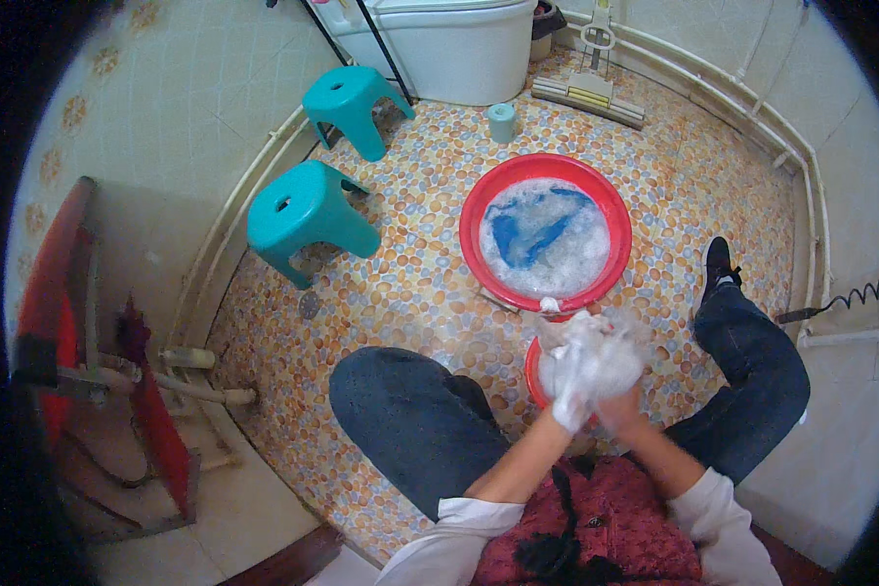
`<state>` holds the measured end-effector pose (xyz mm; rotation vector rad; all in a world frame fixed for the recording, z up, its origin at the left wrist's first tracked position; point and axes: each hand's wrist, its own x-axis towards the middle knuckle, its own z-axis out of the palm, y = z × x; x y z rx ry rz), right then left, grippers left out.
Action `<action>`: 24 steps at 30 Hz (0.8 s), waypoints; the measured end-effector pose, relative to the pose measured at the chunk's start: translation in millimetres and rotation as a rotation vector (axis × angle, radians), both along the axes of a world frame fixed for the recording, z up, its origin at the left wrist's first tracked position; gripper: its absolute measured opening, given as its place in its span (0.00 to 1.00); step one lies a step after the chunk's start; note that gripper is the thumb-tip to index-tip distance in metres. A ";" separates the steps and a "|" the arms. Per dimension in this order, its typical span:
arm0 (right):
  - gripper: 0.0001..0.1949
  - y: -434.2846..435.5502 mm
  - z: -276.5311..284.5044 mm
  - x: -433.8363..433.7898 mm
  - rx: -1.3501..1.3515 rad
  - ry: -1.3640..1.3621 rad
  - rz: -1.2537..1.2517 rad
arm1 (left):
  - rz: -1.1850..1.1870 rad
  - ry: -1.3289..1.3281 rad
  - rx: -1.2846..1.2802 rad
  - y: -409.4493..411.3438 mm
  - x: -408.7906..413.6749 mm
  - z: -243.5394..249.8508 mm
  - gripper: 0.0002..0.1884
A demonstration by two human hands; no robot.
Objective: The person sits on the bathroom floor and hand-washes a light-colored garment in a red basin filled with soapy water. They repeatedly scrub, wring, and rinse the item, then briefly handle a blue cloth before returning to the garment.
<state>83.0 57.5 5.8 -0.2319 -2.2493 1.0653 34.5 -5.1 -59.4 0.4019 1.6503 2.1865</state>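
Observation:
A white, sudsy bundle (604, 359), probably wet cloth, is between my two hands and blurred by motion. White foam or fabric covers most of my left hand (575, 403), and its fingers are hidden. Around the bundle's lower right side, my right hand (620, 410) is partly visible and blurred. Below both hands is a smaller red container (533, 373), mostly hidden by them. Just beyond the hands stands a red plastic basin (470, 242) of foamy water, with blue cloth (531, 245) showing through the suds.
Two teal plastic stools (304, 201) stand at the left. A small pale green cylinder (502, 123) sits behind the basin, near a white toilet (461, 55) and a sponge mop (586, 101). Pale pipes (813, 212) run along the wall; a folded red object (165, 439) leans at far left.

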 end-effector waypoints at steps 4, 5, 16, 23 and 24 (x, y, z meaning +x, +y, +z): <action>0.14 5.0 -22.2 -3.1 0.253 -0.029 -0.146 | -0.128 0.076 0.031 9.9 5.4 -17.0 0.21; 0.13 21.4 -35.6 -4.5 0.079 -0.053 -0.221 | -0.115 -0.337 0.161 16.2 8.3 24.3 0.21; 0.16 57.3 44.2 -33.7 -1.322 -0.087 0.109 | -0.093 -0.662 0.392 1.1 -41.6 119.6 0.15; 0.21 90.6 37.9 -1.8 -0.958 -0.421 0.327 | -0.236 -0.539 0.126 -14.3 -50.9 150.6 0.22; 0.21 87.6 41.2 -2.0 -0.889 -0.398 0.335 | -0.237 -0.510 0.105 -14.5 -53.9 150.7 0.22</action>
